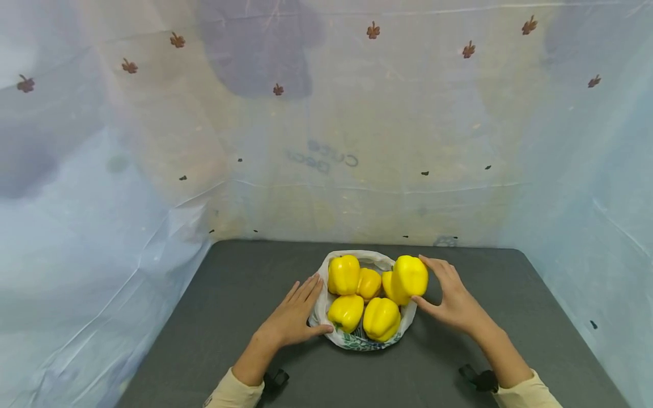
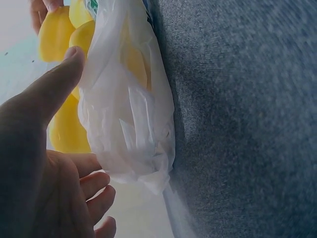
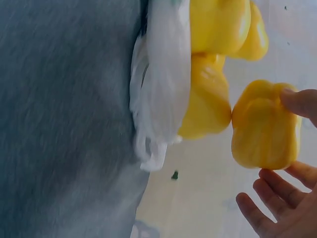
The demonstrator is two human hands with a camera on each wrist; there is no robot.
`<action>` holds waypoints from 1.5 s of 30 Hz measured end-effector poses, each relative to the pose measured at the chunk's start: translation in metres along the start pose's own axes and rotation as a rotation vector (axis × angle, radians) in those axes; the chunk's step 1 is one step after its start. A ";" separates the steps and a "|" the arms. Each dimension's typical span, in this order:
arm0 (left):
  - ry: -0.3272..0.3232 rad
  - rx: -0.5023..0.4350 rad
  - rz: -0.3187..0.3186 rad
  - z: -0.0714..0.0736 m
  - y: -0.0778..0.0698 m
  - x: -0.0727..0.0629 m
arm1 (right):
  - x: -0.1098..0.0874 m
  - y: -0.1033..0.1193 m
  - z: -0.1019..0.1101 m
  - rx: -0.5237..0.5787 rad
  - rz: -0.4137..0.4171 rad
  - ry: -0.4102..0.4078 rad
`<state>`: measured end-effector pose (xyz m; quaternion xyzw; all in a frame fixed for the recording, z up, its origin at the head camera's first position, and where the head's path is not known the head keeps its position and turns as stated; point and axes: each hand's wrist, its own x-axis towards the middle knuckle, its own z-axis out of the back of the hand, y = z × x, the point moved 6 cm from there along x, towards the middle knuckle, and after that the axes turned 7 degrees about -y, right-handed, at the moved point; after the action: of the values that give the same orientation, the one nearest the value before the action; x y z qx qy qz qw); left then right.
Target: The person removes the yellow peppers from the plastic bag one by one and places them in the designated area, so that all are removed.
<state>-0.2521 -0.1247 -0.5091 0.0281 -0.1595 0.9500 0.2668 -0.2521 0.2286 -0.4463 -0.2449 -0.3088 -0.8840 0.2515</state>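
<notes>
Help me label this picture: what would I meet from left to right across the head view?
Left grip, front-left yellow pepper, front-right yellow pepper, held yellow pepper, right grip.

You pinch a glossy yellow pepper [image 1: 412, 275] in your right hand [image 1: 455, 297], above the open white bag [image 2: 116, 111] holding five more peppers [image 1: 381, 319]; your left hand [image 1: 294, 317] touches its side.

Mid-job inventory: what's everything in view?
Table: one, dark grey, lower centre
Bag: one, white and green, on table
Bagged peppers: five visible, yellow, inside
Held pepper: one, yellow, bag's right edge
Backdrop: sheet count unclear, pale, printed, around table
Leaf marks: eight, brown, upper backdrop
Sleeves: two, cream, on forearms
Wrist gear: two, black, by the wrists
Left grip: one bare hand, bag's left side
Right grip: one bare hand, on held pepper
</notes>
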 end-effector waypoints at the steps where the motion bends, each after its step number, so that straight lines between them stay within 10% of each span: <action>1: 0.002 0.004 0.001 0.000 0.000 0.000 | 0.000 -0.001 0.002 0.000 -0.001 0.002; 45: 0.000 -0.021 -0.009 0.000 -0.001 0.000 | -0.019 -0.106 0.009 -0.057 -0.249 0.116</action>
<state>-0.2516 -0.1235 -0.5084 0.0261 -0.1695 0.9471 0.2713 -0.2984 0.3124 -0.4960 -0.1599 -0.2966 -0.9294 0.1503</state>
